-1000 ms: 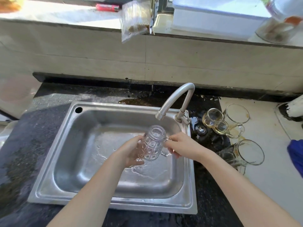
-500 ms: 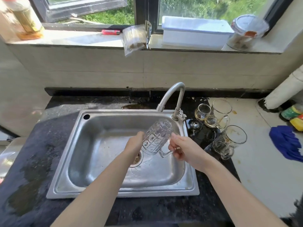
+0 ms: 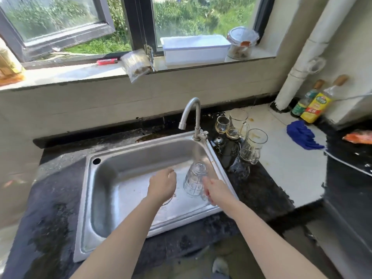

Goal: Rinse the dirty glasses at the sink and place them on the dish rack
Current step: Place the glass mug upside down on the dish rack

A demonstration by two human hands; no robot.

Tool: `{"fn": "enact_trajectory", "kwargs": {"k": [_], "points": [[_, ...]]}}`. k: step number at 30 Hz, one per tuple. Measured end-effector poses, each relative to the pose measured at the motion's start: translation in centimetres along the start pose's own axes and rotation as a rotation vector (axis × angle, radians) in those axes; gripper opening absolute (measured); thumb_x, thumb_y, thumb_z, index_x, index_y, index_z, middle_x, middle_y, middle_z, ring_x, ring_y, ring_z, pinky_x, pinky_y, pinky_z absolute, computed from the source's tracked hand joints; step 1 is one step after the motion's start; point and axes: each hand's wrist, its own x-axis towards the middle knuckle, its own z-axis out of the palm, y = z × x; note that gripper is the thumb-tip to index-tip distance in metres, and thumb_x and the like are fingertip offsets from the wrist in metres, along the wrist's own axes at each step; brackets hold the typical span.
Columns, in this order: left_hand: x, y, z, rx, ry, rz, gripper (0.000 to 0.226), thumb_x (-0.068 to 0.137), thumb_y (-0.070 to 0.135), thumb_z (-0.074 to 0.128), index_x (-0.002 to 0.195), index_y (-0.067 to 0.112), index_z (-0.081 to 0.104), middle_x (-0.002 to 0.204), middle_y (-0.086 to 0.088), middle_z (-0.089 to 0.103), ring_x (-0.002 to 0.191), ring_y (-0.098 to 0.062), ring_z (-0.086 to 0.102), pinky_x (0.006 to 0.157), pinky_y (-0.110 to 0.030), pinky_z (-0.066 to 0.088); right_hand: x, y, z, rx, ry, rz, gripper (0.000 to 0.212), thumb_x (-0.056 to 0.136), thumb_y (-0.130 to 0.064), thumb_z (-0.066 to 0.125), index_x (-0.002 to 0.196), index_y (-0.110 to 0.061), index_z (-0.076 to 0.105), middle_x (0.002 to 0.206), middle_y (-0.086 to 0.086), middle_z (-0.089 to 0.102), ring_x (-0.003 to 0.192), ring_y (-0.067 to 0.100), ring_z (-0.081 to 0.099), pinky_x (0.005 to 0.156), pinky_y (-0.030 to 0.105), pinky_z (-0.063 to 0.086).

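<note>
Countertop (image 3: 50,190) of dark, wet stone runs along the wall under a window (image 3: 60,19), and a steel sink (image 3: 83,218) is set into it. On the right the dark stone changes to a light surface (image 3: 281,168), and a white pipe (image 3: 302,57) goes up in the corner there. On the windowsill (image 3: 70,74) stand a white box (image 3: 195,47), a jar (image 3: 242,42) with a lid, a clear bag (image 3: 136,64) and a small red lighter (image 3: 106,61). The faucet (image 3: 191,115) rises at the back right corner of the sink and its spout bends over the basin. A blue cloth (image 3: 302,134) lies on the light surface, and two bottles (image 3: 314,105) lean near the foot of the pipe. The dirty glasses (image 3: 254,146) stand together just beside the faucet, to its right; some have a yellowish rest inside. The glass mug (image 3: 194,182) is in the air over the right part of the basin, under the spout, a little tilted. The right hand (image 3: 216,191) grips it from the right side, with the fingers closed at its handle. The left hand (image 3: 162,186) is just beside the mug, not touching it; its fingers are loosely bent and hold nothing.
</note>
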Motion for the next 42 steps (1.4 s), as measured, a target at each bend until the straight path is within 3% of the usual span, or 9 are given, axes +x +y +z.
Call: {"fn": "enact_trajectory", "kwargs": {"k": [4,7,13,17,21,24,28,35,42], "points": [[-1.2,2.4,1.8,0.065,-0.055,0.177,0.040,0.101,0.024,0.030,0.126,0.010,0.059,0.136,-0.011,0.057,0.127,-0.031,0.046,0.109,-0.040,0.032,-3.0,0.6,-3.1,0.048,0.038,-0.056,0.048,0.101,-0.039,0.036,0.062,-0.012,0.043,0.056,0.000,0.041,0.048,0.012,0.036,0.049,0.023,0.029],[-2.3,5.8,3.8,0.050,-0.059,0.325,0.033,0.100,0.020,0.033,0.093,0.006,0.062,0.115,-0.017,0.067,0.105,-0.033,0.056,0.093,-0.040,0.041,-5.3,1.7,-6.1,0.032,0.127,-0.088,0.048,0.101,-0.040,0.036,0.064,-0.010,0.045,0.056,0.003,0.043,0.046,0.013,0.038,0.049,0.023,0.032],[-7.0,13.0,10.0,0.034,-0.090,0.621,0.033,0.100,0.022,0.037,0.098,0.006,0.065,0.096,-0.008,0.068,0.094,-0.028,0.060,0.080,-0.038,0.046,-12.4,7.0,-13.1,0.052,0.331,-0.046,0.047,0.102,-0.037,0.036,0.064,-0.011,0.045,0.046,-0.007,0.041,0.043,0.008,0.039,0.044,0.015,0.033],[-11.9,17.7,16.2,0.130,-0.179,0.745,0.028,0.097,0.030,0.031,0.078,0.022,0.049,0.081,-0.001,0.056,0.088,-0.027,0.056,0.068,-0.035,0.041,-18.7,12.5,-17.8,0.070,0.459,0.009,0.049,0.102,-0.039,0.035,0.064,-0.010,0.047,0.046,-0.009,0.041,0.044,0.007,0.039,0.050,0.018,0.034],[-18.3,22.0,22.9,0.168,-0.300,0.842,0.032,0.096,0.033,0.031,0.094,0.019,0.060,0.095,-0.002,0.064,0.092,-0.026,0.058,0.079,-0.042,0.051,-25.4,19.3,-21.9,0.155,0.574,0.078,0.051,0.101,-0.039,0.037,0.059,-0.011,0.045,0.047,-0.007,0.041,0.042,0.007,0.039,0.054,0.022,0.034],[-24.0,25.0,28.1,0.202,-0.389,0.914,0.033,0.095,0.032,0.033,0.102,0.016,0.061,0.104,-0.007,0.065,0.102,-0.030,0.057,0.085,-0.041,0.049,-31.0,24.5,-24.8,0.212,0.657,0.146,0.052,0.102,-0.039,0.037,0.061,-0.008,0.047,0.052,-0.003,0.045,0.038,0.005,0.040,0.049,0.016,0.036],[-31.9,28.9,34.8,0.244,-0.544,0.991,0.033,0.099,0.031,0.034,0.111,0.014,0.058,0.110,-0.010,0.063,0.107,-0.031,0.055,0.084,-0.039,0.047,-38.0,31.5,-28.4,0.248,0.748,0.227,0.054,0.101,-0.043,0.036,0.061,-0.010,0.050,0.062,0.006,0.050,0.042,0.007,0.044,0.056,0.022,0.037],[-44.7,34.3,44.3,0.326,-0.734,1.146,0.033,0.099,0.030,0.029,0.100,0.012,0.057,0.100,-0.011,0.063,0.098,-0.033,0.055,0.081,-0.041,0.047,-49.0,40.8,-32.6,0.379,0.991,0.375,0.054,0.101,-0.042,0.037,0.058,-0.010,0.050,0.050,-0.003,0.051,0.043,0.009,0.046,0.056,0.022,0.037],[-54.3,40.9,51.8,0.471,-0.849,1.294,0.031,0.100,0.028,0.028,0.101,0.011,0.054,0.106,-0.011,0.058,0.101,-0.031,0.049,0.083,-0.039,0.044,-55.9,48.2,-37.6,0.499,1.174,0.495,0.056,0.101,-0.040,0.037,0.053,-0.012,0.048,0.037,-0.006,0.046,0.041,0.010,0.045,0.051,0.020,0.032]]}}
